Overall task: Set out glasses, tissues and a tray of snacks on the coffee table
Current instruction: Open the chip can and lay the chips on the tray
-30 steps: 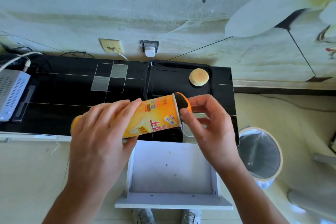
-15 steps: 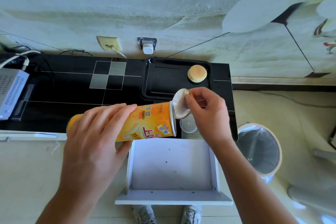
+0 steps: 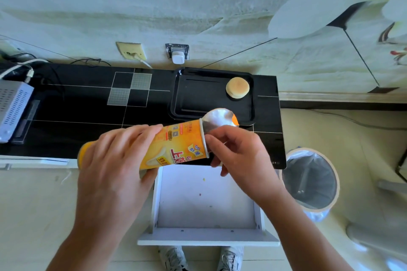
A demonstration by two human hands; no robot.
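Observation:
My left hand [image 3: 114,160] grips an orange snack can [image 3: 178,145], held on its side over the front edge of a black cabinet top. At the can's open right end a silver foil seal [image 3: 217,120] stands peeled up, still attached at the rim. My right hand [image 3: 237,156] sits at that mouth with curled fingers, pinching the foil at its base. Behind the can lies a black tray [image 3: 198,94] holding one round golden bun [image 3: 237,87] in its far right corner. No glasses or tissues are in view.
An open white drawer [image 3: 207,200] juts out below my hands, with a few crumbs inside. A lined waste bin [image 3: 310,179] stands on the floor to the right. A white router box [image 3: 11,108] and cables sit at the cabinet's left end. My shoes show below the drawer.
A second ago the can's mouth was still sealed with my right fingers on its rim. Since then my right hand has peeled the foil up and back, so its silver underside now faces me.

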